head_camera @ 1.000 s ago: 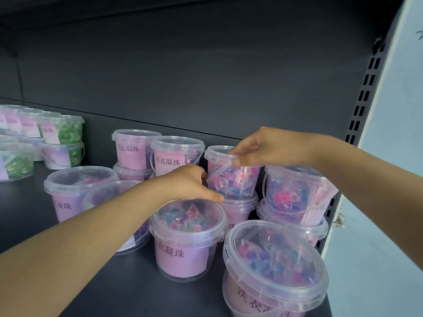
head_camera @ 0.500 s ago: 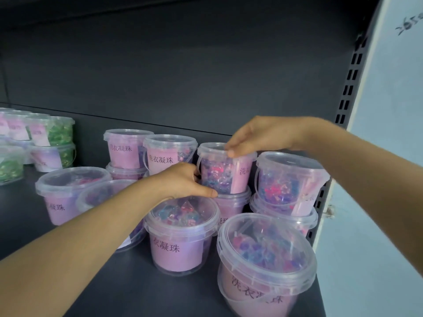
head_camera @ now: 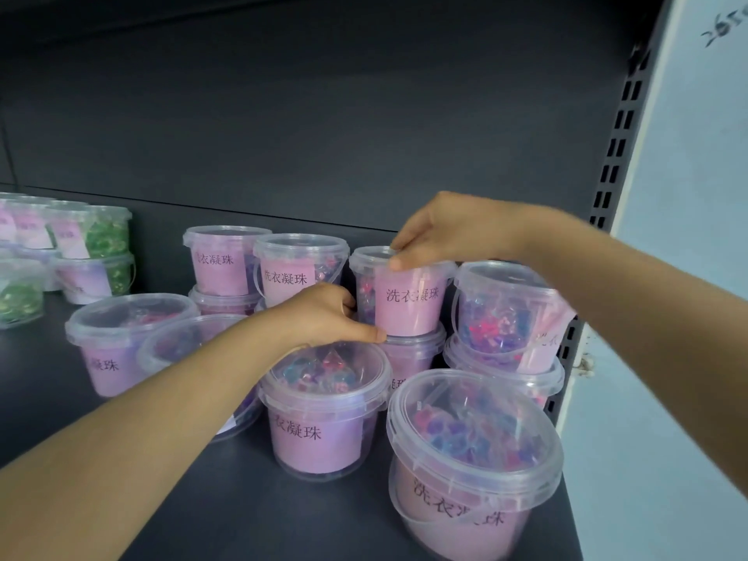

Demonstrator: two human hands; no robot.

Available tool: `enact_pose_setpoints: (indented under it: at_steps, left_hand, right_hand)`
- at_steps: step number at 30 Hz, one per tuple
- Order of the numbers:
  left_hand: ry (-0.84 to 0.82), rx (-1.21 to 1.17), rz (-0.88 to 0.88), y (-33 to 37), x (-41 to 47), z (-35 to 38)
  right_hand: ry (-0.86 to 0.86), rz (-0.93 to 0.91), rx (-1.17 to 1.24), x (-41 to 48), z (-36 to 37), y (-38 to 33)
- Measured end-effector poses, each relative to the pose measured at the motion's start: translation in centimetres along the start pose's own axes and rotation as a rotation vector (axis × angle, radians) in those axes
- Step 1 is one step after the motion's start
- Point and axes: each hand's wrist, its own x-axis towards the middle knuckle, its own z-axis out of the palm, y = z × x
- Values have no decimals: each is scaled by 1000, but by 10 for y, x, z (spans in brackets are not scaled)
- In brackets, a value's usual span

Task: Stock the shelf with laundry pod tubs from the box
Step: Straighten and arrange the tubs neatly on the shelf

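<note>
A clear pod tub with a pink label [head_camera: 409, 301] stands on top of another tub [head_camera: 409, 358] near the back of the dark shelf [head_camera: 243, 512]. My right hand [head_camera: 453, 232] grips its lid rim from above. My left hand [head_camera: 324, 317] holds its lower left side, thumb against the base. The pink label faces me. Several more pink-labelled tubs of coloured pods surround it, among them one in front [head_camera: 324, 415] and one at the front right [head_camera: 473, 467].
Stacked tubs [head_camera: 510, 317] sit against the perforated right upright [head_camera: 619, 127]. More pink tubs [head_camera: 121, 342] stand to the left, and green-pod tubs [head_camera: 101, 253] at the far left. A pale blue wall [head_camera: 668, 358] lies beyond the shelf's right end.
The held tub has turned between my hands: its pink label, out of sight a second ago, now faces forward. Both hands kept their hold on it.
</note>
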Motion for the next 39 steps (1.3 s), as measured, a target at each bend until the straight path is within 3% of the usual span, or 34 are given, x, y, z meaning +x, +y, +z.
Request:
enact_pose_setpoints:
  at_steps: [3,9,15,26,39]
  left_hand:
    - [-4,-18,2,-2,2,-1]
    - [-7,38,-9,-1,2,-1]
    - [-9,50,-23,1,1,-2]
    - [-19,73,-25,3,3,-2]
    - [179,579,87,51,-40,-20]
  right_hand:
    - [-89,11,90,-11,-5,14]
    - [211,-18,68,3,25,4]
    - [38,-21,140,-7,8,8]
    - [119,-12,178,-8,15,8]
    - [233,4,37,-72,-5,23]
